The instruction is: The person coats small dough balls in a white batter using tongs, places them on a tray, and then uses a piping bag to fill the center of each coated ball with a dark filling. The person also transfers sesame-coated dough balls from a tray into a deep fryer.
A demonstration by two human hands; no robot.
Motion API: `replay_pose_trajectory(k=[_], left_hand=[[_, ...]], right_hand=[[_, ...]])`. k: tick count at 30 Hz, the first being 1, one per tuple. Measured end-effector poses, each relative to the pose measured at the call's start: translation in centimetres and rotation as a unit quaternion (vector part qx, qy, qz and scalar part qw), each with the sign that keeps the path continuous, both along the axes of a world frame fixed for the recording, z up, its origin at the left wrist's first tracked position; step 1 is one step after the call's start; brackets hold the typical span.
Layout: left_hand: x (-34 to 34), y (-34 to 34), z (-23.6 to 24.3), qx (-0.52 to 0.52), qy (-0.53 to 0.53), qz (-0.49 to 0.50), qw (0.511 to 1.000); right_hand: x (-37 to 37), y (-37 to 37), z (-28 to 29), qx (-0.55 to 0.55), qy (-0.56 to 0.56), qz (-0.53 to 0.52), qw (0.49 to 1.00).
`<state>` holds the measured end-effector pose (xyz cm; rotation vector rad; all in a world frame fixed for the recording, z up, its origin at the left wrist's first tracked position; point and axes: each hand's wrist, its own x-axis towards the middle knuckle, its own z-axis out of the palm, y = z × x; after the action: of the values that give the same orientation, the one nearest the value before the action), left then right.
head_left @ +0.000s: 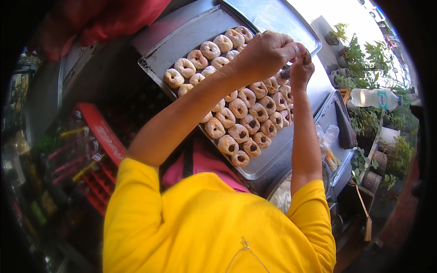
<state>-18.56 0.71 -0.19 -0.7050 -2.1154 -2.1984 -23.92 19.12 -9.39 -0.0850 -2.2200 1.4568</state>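
A metal tray (pixel 264 166) in front of me carries rows of small ring-shaped pastries (pixel 237 108) dusted with white powder. Dark brown filling sits in the holes of many pastries on the near and right side; those toward the far left show bare dimples. Both my hands are raised over the tray's right part, close together. My left hand (pixel 268 50) is closed, its thumb and finger pinching at a small dark item (pixel 307 57). Just beside it, my right hand (pixel 301 73) is closed around a dark piece whose kind I cannot make out; the fingers hide most of it.
Another metal tray (pixel 268 16) lies beyond. At right are a dark bag (pixel 344 125), a clear plastic bag (pixel 328 139), a water bottle (pixel 371 98) and potted plants (pixel 364 57). A bowl (pixel 274 193) stands by my right elbow, a red crate (pixel 107 136) at left.
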Motion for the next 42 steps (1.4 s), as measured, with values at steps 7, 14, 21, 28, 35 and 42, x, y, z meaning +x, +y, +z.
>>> replay_pose_trajectory(k=[7, 14, 21, 28, 35, 42], left_hand=[[0.0, 0.8, -0.1, -0.013, 0.115, 0.037, 0.993], [-1.6, 2.1, -0.5, -0.119, 0.434, 0.19, 0.873], [1.9, -0.7, 1.4, 0.006, -0.008, -0.007, 1.0], [3.7, -2.1, 1.0, -0.002, -0.065, -0.016, 0.998], [4.2, -1.4, 1.1, 0.013, -0.026, -0.009, 1.0], [3.9, -1.1, 1.7, -0.006, -0.03, -0.021, 0.999]], right_hand=[[-0.5, 1.7, 0.7, 0.006, 0.047, 0.007, 0.999], [-0.1, 1.9, 1.7, 0.004, 0.036, -0.003, 0.999], [2.5, 0.3, 3.0, -0.087, -0.026, 0.021, 0.996], [4.0, -2.2, 0.1, 0.049, 0.016, 0.022, 0.998], [4.3, -1.4, 0.9, 0.082, 0.039, 0.029, 0.995], [4.6, -1.2, 2.0, 0.095, 0.007, 0.009, 0.995]])
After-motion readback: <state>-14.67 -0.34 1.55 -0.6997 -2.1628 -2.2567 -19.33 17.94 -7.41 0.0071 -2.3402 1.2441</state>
